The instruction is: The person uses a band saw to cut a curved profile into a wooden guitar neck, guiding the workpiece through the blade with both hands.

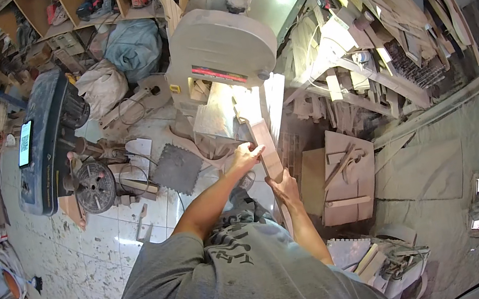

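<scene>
A long, narrow wooden board (pixel 264 137) stretches away from my body toward the lit table (pixel 215 120) of a large grey band saw (pixel 220 41). My left hand (pixel 246 157) holds the board's left edge, thumb on its upper face. Nearer to me, my right hand (pixel 285 187) is closed round the board. The board's far end lies in the bright glare under the saw's upper housing, where the blade cannot be made out. Part of its near end is hidden by my right hand and body.
A drill press (pixel 46 145) with a phone (pixel 25 143) on it stands at left. Stacked wood offcuts (pixel 395 13) lean against the right wall. A wooden panel (pixel 346 175) with loose pieces lies right of me. A dark foam mat (pixel 177 168) and curved pieces are on the floor.
</scene>
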{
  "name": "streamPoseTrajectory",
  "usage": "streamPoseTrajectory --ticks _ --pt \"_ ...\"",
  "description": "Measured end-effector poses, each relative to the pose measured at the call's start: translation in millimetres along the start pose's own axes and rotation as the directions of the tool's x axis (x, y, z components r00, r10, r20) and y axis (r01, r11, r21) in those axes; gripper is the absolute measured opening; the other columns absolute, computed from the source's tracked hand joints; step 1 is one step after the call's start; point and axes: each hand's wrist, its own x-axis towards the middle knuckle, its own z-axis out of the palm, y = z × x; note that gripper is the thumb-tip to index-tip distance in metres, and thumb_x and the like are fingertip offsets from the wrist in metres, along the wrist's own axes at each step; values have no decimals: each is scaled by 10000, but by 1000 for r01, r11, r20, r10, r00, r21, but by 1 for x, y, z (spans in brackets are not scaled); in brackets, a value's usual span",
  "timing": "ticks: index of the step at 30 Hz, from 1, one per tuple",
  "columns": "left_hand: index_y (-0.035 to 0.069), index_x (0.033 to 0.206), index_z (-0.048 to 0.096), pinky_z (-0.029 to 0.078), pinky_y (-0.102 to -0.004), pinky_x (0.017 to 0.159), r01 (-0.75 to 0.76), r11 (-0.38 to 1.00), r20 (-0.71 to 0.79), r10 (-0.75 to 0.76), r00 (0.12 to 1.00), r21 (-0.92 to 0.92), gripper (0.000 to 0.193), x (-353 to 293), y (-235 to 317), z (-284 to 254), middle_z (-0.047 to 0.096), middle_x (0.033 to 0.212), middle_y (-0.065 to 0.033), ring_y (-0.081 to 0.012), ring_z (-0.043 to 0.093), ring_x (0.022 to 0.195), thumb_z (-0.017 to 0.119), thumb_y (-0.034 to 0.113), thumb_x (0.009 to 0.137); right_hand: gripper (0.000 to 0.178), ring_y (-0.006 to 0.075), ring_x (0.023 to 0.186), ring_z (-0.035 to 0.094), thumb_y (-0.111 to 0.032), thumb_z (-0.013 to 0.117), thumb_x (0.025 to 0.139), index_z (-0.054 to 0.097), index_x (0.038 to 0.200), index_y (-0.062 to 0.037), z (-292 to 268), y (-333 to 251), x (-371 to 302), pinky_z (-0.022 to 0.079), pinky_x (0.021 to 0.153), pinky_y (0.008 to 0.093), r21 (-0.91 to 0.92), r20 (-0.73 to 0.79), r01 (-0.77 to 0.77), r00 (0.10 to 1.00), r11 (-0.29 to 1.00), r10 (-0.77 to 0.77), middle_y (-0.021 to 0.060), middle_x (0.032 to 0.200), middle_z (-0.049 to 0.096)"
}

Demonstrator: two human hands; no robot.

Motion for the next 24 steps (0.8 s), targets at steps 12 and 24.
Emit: streamPoseTrajectory --ticks 12,24 --pt "-30 949 685 575 -300 691 0 976 -20 4 1000 218 482 -15 23 -3 726 816 -104 -146 722 744 729 448 911 662 459 1086 661 -473 779 766 602 1165 25 -3 -12 -6 514 920 497 9 -19 -37 999 999 37 314 1092 695" --pt "-43 824 708 571 -344 657 -88 995 -63 91 994 46 460 -7 -12 10 726 739 -138 -204 718 658 752 413 866 636 460 1070 669 -423 753 758 564 1178 16 1 3 -7 516 907 497 25 -25 6 1000 1000 -5 316 1087 694"
